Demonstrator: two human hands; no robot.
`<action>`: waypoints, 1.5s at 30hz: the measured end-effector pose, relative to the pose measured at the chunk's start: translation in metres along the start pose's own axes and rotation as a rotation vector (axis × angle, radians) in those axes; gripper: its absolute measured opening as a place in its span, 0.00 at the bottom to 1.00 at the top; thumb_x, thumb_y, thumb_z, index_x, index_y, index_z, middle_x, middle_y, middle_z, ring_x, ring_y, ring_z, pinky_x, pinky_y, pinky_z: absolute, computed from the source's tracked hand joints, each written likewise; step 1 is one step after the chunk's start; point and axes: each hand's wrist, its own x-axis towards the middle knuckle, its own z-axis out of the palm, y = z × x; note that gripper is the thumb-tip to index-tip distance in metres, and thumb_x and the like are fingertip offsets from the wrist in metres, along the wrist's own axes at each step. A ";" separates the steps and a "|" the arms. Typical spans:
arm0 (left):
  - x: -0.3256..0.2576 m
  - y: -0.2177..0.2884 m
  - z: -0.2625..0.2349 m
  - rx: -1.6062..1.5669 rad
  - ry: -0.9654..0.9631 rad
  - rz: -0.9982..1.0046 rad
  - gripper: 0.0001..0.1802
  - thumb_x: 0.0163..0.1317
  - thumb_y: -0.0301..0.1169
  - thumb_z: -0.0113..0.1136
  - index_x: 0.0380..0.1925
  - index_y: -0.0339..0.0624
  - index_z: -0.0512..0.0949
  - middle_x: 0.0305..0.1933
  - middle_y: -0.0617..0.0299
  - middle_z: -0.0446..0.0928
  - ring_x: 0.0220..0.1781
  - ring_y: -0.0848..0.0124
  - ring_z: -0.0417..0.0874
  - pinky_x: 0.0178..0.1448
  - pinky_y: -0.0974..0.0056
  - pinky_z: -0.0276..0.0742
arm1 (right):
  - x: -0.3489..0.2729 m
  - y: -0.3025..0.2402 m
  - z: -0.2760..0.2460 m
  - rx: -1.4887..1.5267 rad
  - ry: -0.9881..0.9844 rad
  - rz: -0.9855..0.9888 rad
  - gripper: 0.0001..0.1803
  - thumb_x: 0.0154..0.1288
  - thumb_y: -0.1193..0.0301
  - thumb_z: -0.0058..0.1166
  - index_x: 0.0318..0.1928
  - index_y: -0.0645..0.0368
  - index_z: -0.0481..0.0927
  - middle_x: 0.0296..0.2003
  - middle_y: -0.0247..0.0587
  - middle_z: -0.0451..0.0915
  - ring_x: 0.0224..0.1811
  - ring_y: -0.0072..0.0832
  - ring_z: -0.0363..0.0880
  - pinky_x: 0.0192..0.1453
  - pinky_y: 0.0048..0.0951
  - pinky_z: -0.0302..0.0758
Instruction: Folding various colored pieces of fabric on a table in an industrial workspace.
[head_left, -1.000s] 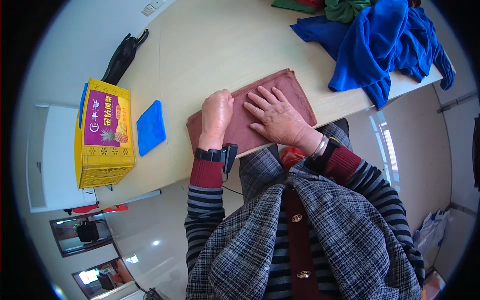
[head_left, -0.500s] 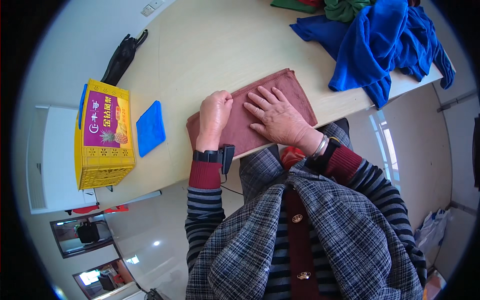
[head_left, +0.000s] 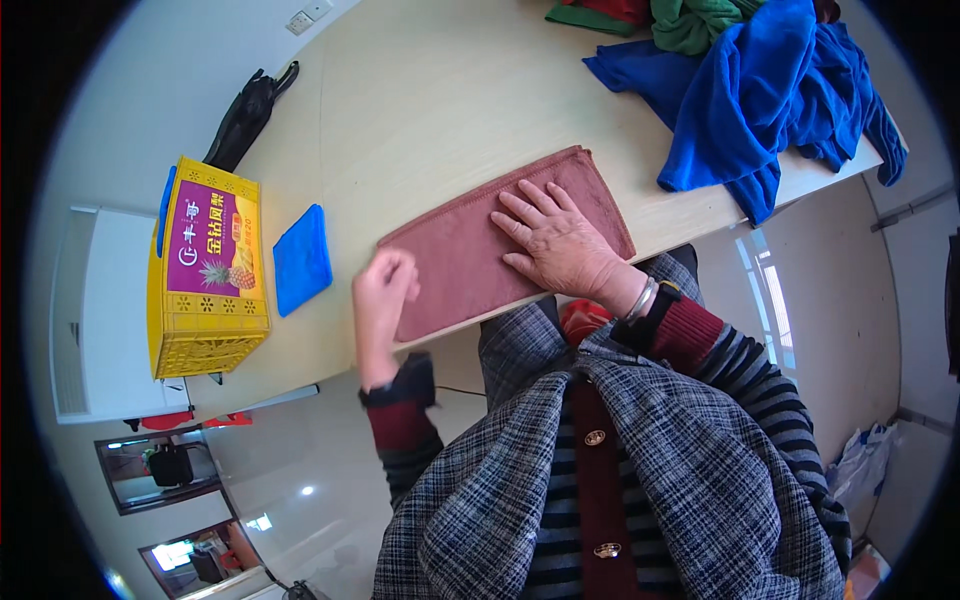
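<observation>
A reddish-brown cloth (head_left: 470, 265), folded into a long rectangle with stitched edges, lies at the near edge of the table. My right hand (head_left: 560, 240) rests flat on its right half, palm down and fingers spread. At the cloth's left end is my left hand (head_left: 385, 285), somewhat blurred, its fingers curled in a loose fist with nothing visible in them. To the left lies a small folded blue cloth (head_left: 302, 262), apart from both hands.
A yellow carton (head_left: 210, 270) with a pineapple picture stands at the table's left side, with a black folded umbrella (head_left: 245, 115) behind it. Crumpled blue cloths (head_left: 745, 100) and green cloths (head_left: 690, 22) are heaped at the far right, some hanging over the table edge (head_left: 810, 185).
My left fist has moved left and toward me, from on top of the brown cloth to its left end. My right hand stays flat in nearly the same place.
</observation>
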 end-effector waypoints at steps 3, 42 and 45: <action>-0.056 -0.032 -0.044 0.020 -0.078 -0.135 0.07 0.71 0.26 0.57 0.35 0.33 0.79 0.27 0.65 0.79 0.27 0.78 0.79 0.35 0.70 0.76 | 0.000 0.000 -0.003 -0.009 -0.010 0.005 0.32 0.74 0.49 0.46 0.72 0.51 0.69 0.75 0.42 0.62 0.80 0.43 0.52 0.83 0.49 0.45; 0.039 0.076 0.185 0.620 -0.260 0.969 0.06 0.53 0.26 0.68 0.29 0.40 0.81 0.34 0.57 0.80 0.42 0.57 0.81 0.49 0.55 0.78 | -0.050 0.003 0.016 0.105 0.047 -0.130 0.24 0.72 0.54 0.46 0.55 0.57 0.82 0.56 0.42 0.82 0.68 0.36 0.72 0.79 0.48 0.53; 0.043 0.076 0.195 0.650 -0.251 1.001 0.04 0.54 0.25 0.67 0.28 0.39 0.81 0.33 0.58 0.81 0.41 0.57 0.81 0.47 0.55 0.79 | -0.056 0.008 0.023 -0.027 0.118 -0.178 0.23 0.71 0.57 0.44 0.54 0.58 0.82 0.56 0.43 0.82 0.67 0.36 0.73 0.78 0.48 0.55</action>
